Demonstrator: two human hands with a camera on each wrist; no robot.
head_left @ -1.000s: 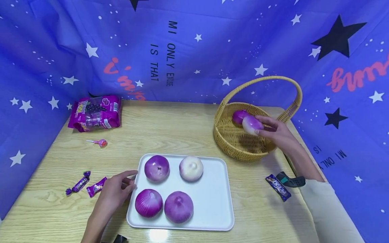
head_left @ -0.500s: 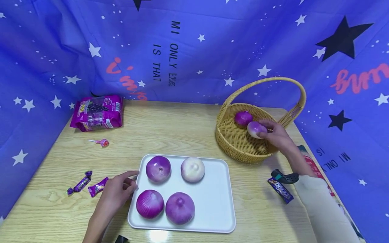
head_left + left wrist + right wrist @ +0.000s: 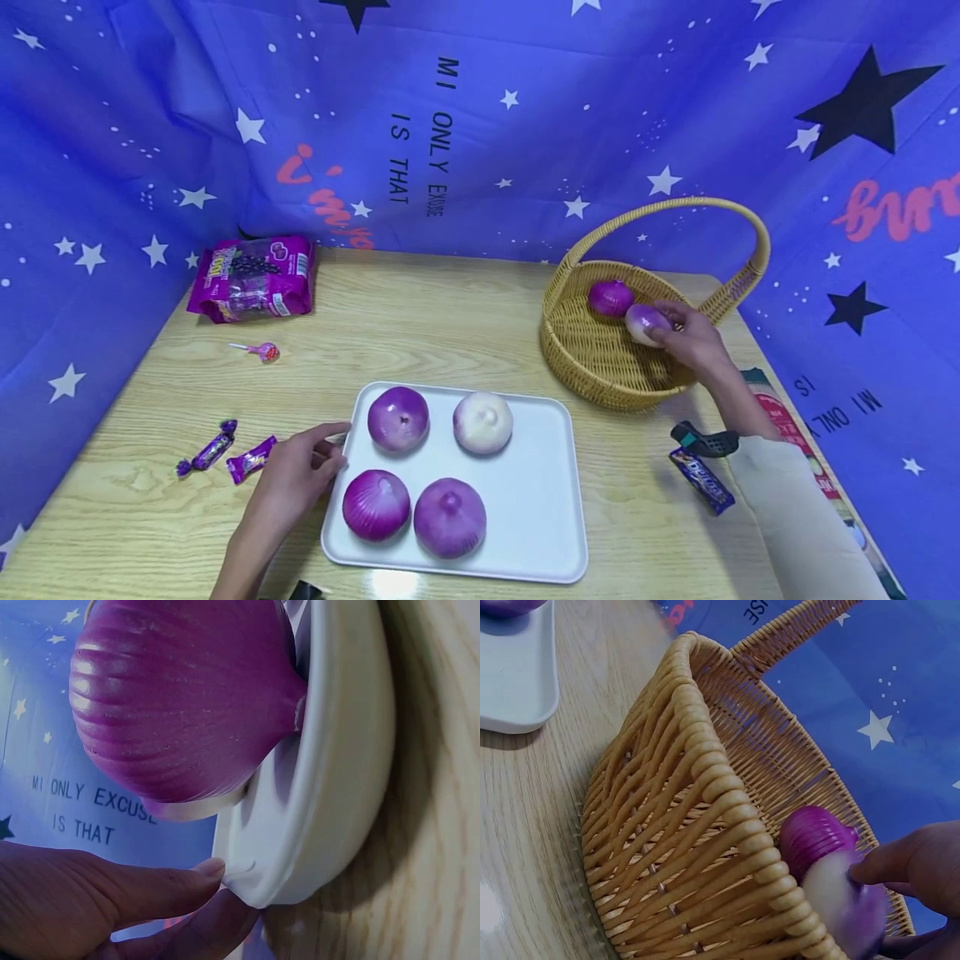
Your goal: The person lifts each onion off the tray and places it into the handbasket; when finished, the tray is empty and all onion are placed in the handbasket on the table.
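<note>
Four onions (image 3: 450, 517) sit on the white tray (image 3: 536, 467), whose raised rim probably stops them rolling off. Inside the wicker basket (image 3: 581, 379), the right hand (image 3: 696, 343) grips a pale-and-purple onion (image 3: 640, 323) from its right side, likely because a darker onion (image 3: 611, 297) crowds its left. At the tray's left edge rests the left hand (image 3: 295, 477), perhaps steadying it; whether it pinches or merely touches, I cannot tell.

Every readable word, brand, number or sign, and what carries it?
"MI ONLY EXCUSE": blue backdrop.
"IS THAT": backdrop.
"MI ONLY", "IS": backdrop's right side.
"i'm": backdrop, pink; other pink lettering incomplete.
Too small or blurred to read: purple candy bag, blue snack wrapper, purple candies, red-and-green printed item.
</note>
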